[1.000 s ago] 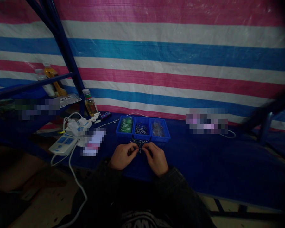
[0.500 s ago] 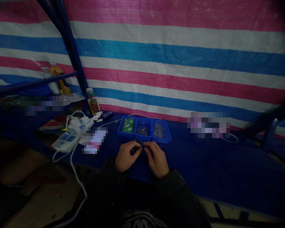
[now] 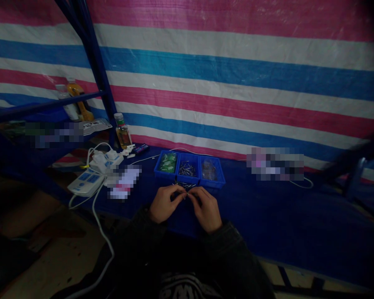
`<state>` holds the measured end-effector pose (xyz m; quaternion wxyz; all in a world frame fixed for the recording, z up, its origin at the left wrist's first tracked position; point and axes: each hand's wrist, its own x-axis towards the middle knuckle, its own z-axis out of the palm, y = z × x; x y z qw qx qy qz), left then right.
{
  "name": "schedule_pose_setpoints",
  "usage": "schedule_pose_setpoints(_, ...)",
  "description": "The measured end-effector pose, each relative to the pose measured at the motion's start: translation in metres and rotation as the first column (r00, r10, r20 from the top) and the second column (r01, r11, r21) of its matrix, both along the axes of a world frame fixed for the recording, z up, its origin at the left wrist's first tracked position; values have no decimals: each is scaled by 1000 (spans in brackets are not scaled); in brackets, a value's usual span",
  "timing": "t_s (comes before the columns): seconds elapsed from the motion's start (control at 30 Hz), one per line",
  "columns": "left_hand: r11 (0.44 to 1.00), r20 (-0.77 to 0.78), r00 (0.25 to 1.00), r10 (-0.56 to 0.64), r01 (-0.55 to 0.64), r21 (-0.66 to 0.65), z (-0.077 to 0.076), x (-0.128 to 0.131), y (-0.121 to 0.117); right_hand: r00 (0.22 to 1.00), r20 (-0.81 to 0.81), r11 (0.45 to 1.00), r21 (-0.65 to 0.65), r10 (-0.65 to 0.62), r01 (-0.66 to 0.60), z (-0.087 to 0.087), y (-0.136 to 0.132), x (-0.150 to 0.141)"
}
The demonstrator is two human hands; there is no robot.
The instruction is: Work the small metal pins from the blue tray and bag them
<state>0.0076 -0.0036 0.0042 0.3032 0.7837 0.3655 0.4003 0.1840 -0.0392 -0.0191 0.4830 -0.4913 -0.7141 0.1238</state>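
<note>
My left hand [image 3: 164, 203] and my right hand [image 3: 206, 208] meet fingertip to fingertip over a dark blue table [image 3: 268, 216]. Both are curled in a pinch on a small thin metal part between them; it is too small to name. A loose heap of small metal pins [image 3: 184, 185] lies on the table just beyond my fingers. Behind it stand three joined blue bins: the left bin [image 3: 166, 163] holds green pieces, the middle bin [image 3: 187, 169] holds metal pins, the right bin [image 3: 209, 169] holds clear bits.
A white power strip [image 3: 86, 183] with plugs and a cable lies at the left. A small bottle of yellow liquid [image 3: 122, 133] stands by a blue shelf post [image 3: 96, 70]. A striped tarp [image 3: 237, 74] closes the back. A white cable [image 3: 299, 182] lies at the right.
My hands stay together at the same spot, with only small finger movement. The view has shifted slightly, so everything sits a little further right and up.
</note>
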Motion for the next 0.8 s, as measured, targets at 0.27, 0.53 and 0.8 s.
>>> schedule_pose_setpoints(0.27,999,-30,999,-20,19,-31,-1,0,0,1000,-18,1000,4,23,-23,0,0,0)
schedule_pose_setpoints(0.53,999,-33,999,-41,41,-8,1,0,0,1000,-6,1000,-10,24,-24,0,0,0)
schedule_pose_setpoints(0.8,1000,-23,1000,3,-2,29,1,-1,-2,1000,2,999,-52,15,-14,-1,-1,0)
